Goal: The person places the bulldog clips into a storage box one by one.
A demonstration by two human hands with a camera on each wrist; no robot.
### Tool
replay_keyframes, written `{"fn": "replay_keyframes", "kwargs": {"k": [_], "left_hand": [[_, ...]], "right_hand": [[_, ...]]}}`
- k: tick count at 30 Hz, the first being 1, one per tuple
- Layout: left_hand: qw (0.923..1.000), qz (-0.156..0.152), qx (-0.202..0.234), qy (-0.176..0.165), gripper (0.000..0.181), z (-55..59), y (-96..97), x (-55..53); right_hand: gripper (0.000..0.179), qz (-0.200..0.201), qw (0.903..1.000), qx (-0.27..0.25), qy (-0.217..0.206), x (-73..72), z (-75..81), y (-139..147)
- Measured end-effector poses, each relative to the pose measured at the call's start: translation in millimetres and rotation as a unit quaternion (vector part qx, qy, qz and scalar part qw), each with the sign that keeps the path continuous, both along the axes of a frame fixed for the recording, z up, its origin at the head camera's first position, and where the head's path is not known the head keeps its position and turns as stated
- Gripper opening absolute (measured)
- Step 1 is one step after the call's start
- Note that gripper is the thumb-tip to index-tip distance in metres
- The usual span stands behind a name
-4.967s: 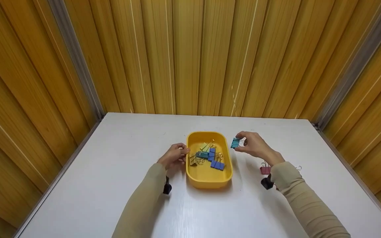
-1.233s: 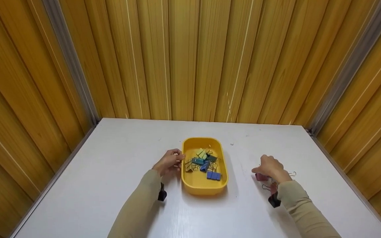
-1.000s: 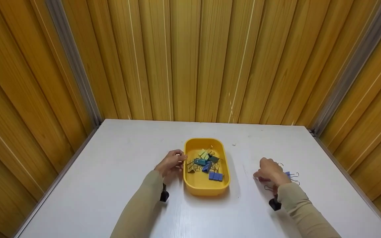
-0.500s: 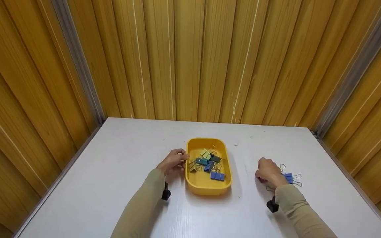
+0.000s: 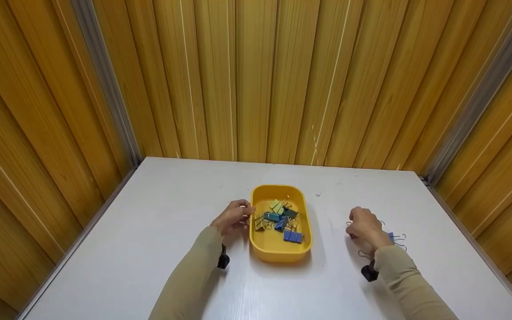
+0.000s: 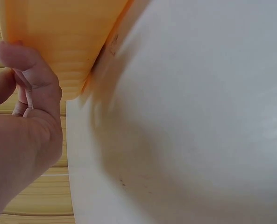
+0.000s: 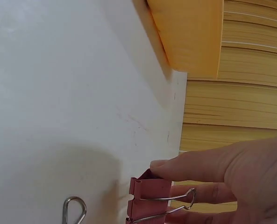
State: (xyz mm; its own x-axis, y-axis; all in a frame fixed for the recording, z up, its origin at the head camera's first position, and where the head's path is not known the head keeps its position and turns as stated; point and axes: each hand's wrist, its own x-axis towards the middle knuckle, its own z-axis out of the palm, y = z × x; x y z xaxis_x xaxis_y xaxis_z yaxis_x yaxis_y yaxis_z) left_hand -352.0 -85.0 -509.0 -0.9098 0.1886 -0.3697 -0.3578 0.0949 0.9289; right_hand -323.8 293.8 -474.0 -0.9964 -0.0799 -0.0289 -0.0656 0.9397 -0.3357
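Note:
The yellow tray (image 5: pixel 280 257) stands mid-table with several binder clips in it: a blue clip (image 5: pixel 292 237), a teal clip (image 5: pixel 271 216), a pale green clip (image 5: pixel 277 206) and others. My left hand (image 5: pixel 232 217) grips the tray's left rim between thumb and fingers. To the right of the tray, my right hand (image 5: pixel 365 226) pinches a dark pink binder clip (image 7: pixel 152 193) by its body, its wire handles towards the palm. The head view mostly hides that clip behind the fingers. Beyond the right wrist lies another blue clip (image 5: pixel 390 237), partly covered.
A wire handle (image 7: pixel 75 207) of a further clip shows on the white table (image 5: pixel 158 213) below the right hand. Wood-patterned panels (image 5: pixel 256 80) rise behind the table and on both sides.
Five seconds ago my right hand held a teal clip beside the tray; now it has the pink clip farther right. In the last half second it has shifted slightly. The left hand stays on the rim.

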Motion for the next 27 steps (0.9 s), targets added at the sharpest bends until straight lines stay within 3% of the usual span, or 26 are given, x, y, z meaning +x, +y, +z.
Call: {"fn": "replay_keyframes", "kwargs": {"k": [16,27], "left_hand": [[0.9999,0.0,-0.009,-0.012,0.013,1.7,-0.5,1.6],[1.0,-0.005,0.004,-0.003,0.01,0.5,-0.4,0.7]], "right_hand": [[0.043,0.002,0.9996,-0.02,-0.018,-13.7,40.3,-15],[0.043,0.021,0.9995,-0.022,0.013,-18.2,64.1,-30]]}}
